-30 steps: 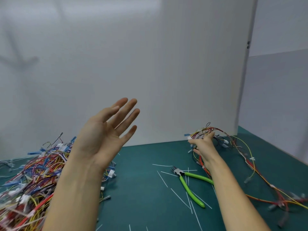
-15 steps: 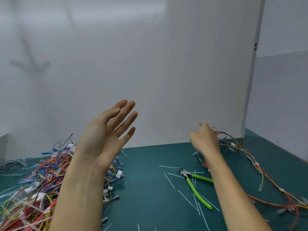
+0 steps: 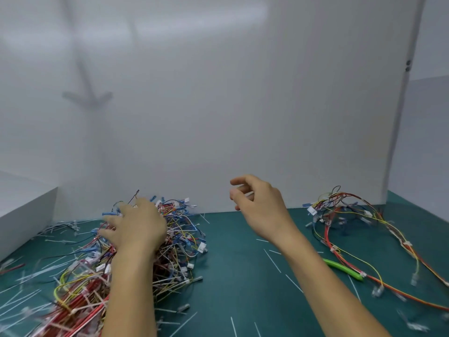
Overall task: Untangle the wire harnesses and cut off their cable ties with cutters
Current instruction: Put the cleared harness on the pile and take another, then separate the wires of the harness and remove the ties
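Head view: the green tabletop (image 3: 243, 288) fills the lower part, with a white panel (image 3: 243, 105) standing behind it and a white box (image 3: 21, 210) at 9 o'clock.

A big tangled pile of wire harnesses (image 3: 175, 246) lies at 7 to 8 o'clock: red, yellow, blue and white wires with small connectors, bound here and there with pale cable ties. The left hand (image 3: 136, 227) lies palm down on top of this pile. Its blurred fingers are stretched out wide toward 10 o'clock and touch the wires.

The right hand (image 3: 260, 205) hangs in the air just right of centre, above the tabletop. Its fingers are loosely curled toward 9 o'clock and it holds nothing.

A separate harness (image 3: 340, 215) lies at 3 to 4 o'clock, well apart from the pile, its long red and yellow wires trailing toward 5 o'clock. The cutters (image 3: 342, 266) rest on the tabletop at 4 o'clock. Only their green handle shows beside the right forearm. Thin white cut tie pieces (image 3: 272, 260) are scattered across the tabletop between the two hands and around the pile.
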`<state>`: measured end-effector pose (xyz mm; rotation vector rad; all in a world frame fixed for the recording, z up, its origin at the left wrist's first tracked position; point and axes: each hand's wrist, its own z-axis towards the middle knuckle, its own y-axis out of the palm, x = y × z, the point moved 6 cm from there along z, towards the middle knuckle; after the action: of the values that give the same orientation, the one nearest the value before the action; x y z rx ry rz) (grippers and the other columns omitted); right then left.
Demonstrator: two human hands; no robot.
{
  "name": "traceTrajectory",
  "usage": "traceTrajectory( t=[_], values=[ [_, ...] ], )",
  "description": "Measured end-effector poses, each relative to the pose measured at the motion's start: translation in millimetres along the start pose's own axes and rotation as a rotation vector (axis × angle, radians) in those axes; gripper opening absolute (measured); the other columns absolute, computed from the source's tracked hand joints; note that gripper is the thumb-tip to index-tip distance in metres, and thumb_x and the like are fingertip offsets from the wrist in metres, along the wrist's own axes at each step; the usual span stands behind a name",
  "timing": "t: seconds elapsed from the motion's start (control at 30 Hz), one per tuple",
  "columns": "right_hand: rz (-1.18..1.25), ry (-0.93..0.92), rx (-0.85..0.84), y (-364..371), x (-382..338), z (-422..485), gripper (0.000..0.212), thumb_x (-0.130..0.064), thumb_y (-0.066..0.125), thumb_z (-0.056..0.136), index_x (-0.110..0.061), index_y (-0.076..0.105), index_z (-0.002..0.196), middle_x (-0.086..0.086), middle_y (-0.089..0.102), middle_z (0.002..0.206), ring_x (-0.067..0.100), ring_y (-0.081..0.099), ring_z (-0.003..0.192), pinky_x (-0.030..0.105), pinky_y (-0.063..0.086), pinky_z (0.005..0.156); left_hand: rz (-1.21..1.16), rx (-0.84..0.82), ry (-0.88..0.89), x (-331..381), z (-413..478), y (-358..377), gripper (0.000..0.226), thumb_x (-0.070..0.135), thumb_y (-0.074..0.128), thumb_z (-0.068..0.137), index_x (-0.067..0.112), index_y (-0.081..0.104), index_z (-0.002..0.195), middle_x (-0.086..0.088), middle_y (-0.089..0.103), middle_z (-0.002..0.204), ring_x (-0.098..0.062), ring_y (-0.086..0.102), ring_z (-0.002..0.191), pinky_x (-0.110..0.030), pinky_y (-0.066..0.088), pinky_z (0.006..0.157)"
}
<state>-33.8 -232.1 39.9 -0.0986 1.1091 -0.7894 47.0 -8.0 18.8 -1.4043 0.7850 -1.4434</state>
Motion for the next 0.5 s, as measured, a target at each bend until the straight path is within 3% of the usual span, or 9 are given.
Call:
traceTrajectory(
  t=[0.07,0.13,0.23,0.4,0.5],
  values=[
    [-0.006,0.001,-0.003,-0.1,1.6,-0.4,0.020,-0.028,0.057,0.095,-0.024,0.066,0.113,-0.011,0.068,0.089,0.011,0.068,0.079,0.034,0.054,0.083,0.030,-0.093,-0.050,-12.4,5.1,7.6,0.047,0.016,0.037,0.096,0.004,0.033,0.142,-0.029,0.031,0.151,-0.052,0.031,0.135,-0.060,0.031,0.109],
    [0.001,-0.002,-0.007,-0.2,2.0,-1.3,0.017,-0.027,0.058,0.095,-0.025,0.067,0.109,-0.010,0.069,0.088,0.011,0.067,0.076,0.033,0.054,0.081,0.051,-0.126,-0.057,-18.9,6.5,11.5,0.047,0.015,0.038,0.096,0.005,0.033,0.142,-0.027,0.036,0.148,-0.048,0.039,0.132,-0.054,0.037,0.104],
    [0.009,-0.010,-0.008,-0.5,-0.2,-3.2,0.014,-0.026,0.059,0.095,-0.026,0.069,0.104,-0.009,0.070,0.088,0.011,0.067,0.075,0.032,0.054,0.080,-0.024,0.002,-0.095,-24.5,5.0,1.9,0.039,0.011,0.048,0.093,0.003,0.044,0.131,-0.026,0.043,0.137,-0.048,0.047,0.123,-0.054,0.042,0.096],
    [0.011,-0.041,0.017,-3.8,-9.6,-6.0,0.013,-0.025,0.060,0.095,-0.027,0.070,0.101,-0.012,0.071,0.087,0.010,0.067,0.076,0.029,0.054,0.079,-0.218,0.166,-0.112,-28.9,1.6,-6.7,0.049,0.001,0.067,0.084,-0.001,0.039,0.125,-0.026,0.026,0.134,-0.050,0.041,0.115,-0.056,0.044,0.088],
    [0.011,-0.062,0.031,-6.9,-15.0,-7.7,0.014,-0.025,0.060,0.095,-0.027,0.072,0.101,-0.014,0.071,0.086,0.008,0.067,0.076,0.028,0.053,0.077,-0.097,0.301,-0.020,-16.9,-0.9,-19.9,0.035,0.009,0.069,0.084,0.009,0.053,0.115,-0.019,0.038,0.127,-0.041,0.040,0.116,-0.049,0.042,0.091]
  ],
)
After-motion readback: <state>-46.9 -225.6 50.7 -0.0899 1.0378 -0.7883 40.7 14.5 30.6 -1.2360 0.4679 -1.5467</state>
